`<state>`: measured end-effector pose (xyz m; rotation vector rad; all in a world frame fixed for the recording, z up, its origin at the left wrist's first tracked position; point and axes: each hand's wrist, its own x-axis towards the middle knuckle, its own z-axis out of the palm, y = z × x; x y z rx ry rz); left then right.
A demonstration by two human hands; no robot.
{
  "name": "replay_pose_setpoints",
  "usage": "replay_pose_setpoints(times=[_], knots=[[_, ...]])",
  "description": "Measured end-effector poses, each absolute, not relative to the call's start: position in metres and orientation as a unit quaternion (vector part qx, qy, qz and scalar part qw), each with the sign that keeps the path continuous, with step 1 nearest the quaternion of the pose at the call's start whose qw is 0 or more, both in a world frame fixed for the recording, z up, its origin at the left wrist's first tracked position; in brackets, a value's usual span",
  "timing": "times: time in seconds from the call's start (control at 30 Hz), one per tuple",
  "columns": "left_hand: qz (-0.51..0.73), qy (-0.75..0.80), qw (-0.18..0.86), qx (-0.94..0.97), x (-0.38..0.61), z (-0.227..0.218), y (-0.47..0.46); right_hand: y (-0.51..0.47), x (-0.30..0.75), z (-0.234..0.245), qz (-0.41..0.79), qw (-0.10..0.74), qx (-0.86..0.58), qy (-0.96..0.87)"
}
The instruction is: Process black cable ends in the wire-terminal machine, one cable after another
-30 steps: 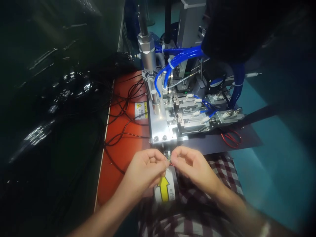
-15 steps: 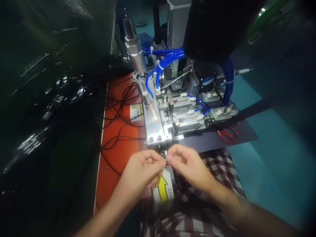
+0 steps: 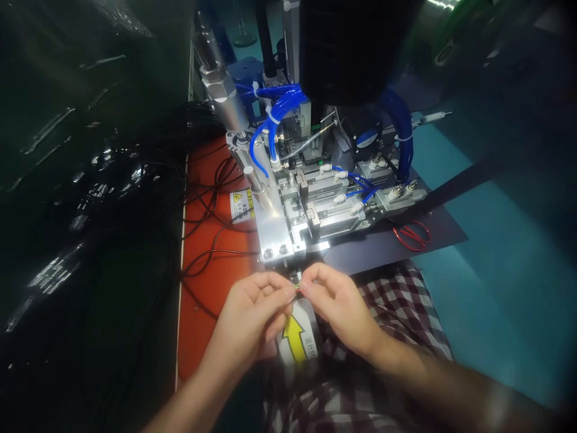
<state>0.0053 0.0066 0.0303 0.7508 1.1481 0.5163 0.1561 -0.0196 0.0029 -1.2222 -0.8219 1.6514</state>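
Note:
Both hands meet just in front of the metal machine (image 3: 270, 231), fingertips almost touching. My left hand (image 3: 256, 307) pinches thin coloured wires (image 3: 297, 288) between thumb and forefinger. The wires look yellow-green and red; most of their length is hidden by the fingers. My right hand (image 3: 336, 300) is closed in a pinch on the same wires from the other side. Below the fingertips lies a white label with a yellow arrow (image 3: 295, 340). The front end of the machine is a little beyond the fingertips.
Black cables (image 3: 205, 264) lie in loops on the orange-red surface (image 3: 198, 337) at left. Blue air tubes (image 3: 282, 102) run over the machine. Red-handled scissors or pliers (image 3: 412, 236) rest on a dark sheet (image 3: 360, 255) at right. Checkered cloth (image 3: 406, 294) covers my lap.
The camera view has shifted slightly, so the machine appears further left. My hands stay together in a pinch, and the yellow-green wire shows more clearly between the fingertips.

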Motion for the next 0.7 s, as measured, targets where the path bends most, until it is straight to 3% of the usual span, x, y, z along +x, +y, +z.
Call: replay_pose_setpoints(times=[0.33, 0.7], knots=[[0.241, 0.532, 0.726, 0.363, 0.01, 0.034, 0.009, -0.02, 0.166, -0.002, 0.398, 0.502, -0.534, -0.552], [0.243, 0.511, 0.728, 0.388, 0.008, 0.032, 0.008, -0.022, 0.17, -0.002, 0.341, 0.498, -0.515, -0.609]])
